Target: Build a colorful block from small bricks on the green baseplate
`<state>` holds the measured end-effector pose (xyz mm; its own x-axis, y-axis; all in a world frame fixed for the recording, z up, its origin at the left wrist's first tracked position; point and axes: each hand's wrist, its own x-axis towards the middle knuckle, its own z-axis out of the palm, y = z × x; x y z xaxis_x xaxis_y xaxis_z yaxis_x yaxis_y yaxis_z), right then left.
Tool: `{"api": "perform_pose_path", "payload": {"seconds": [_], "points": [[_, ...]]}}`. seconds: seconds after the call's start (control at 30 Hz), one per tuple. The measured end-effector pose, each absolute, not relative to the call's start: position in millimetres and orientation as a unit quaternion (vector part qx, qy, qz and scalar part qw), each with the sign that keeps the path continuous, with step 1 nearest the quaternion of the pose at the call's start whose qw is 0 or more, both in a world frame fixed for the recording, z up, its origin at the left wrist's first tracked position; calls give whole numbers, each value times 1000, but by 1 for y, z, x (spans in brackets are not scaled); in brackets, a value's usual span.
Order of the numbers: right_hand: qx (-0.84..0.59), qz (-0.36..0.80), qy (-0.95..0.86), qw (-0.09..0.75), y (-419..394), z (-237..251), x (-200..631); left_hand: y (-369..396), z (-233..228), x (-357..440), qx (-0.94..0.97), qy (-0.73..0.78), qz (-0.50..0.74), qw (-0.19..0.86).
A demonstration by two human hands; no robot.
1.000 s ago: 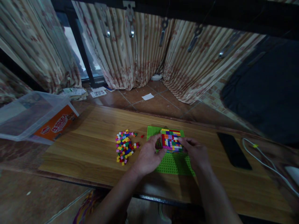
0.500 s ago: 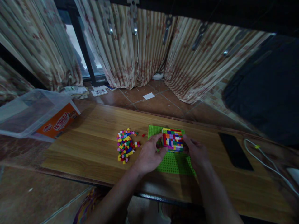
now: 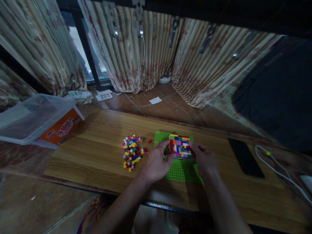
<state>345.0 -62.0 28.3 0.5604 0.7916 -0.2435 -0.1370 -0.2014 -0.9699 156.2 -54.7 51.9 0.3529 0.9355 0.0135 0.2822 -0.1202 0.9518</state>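
Multicoloured brick block (image 3: pixel 180 146) of tiny plastic studs sits on the green studded baseplate (image 3: pixel 179 169), mid wooden worktop (image 3: pixel 97 156). Left hand (image 3: pixel 156 162) and right hand (image 3: pixel 204 159) pinch its sides, grip closed, probably steadying it. Loose colourful bricks (image 3: pixel 132 152) are heaped just left, within easy reach.

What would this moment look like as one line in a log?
left hand: grips brick block | right hand: grips block | block on green baseplate | loose bricks left
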Motion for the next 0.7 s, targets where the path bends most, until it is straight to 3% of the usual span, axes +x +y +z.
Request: {"api": "perform_pose_path", "payload": {"seconds": [0.3,0.7], "points": [[-689,365,-232,581,-65,41,342,-55,55,155,679,472,311,467],[-772,330,-235,490,-74,38,346,-56,49,155,688,433,321,485]]}}
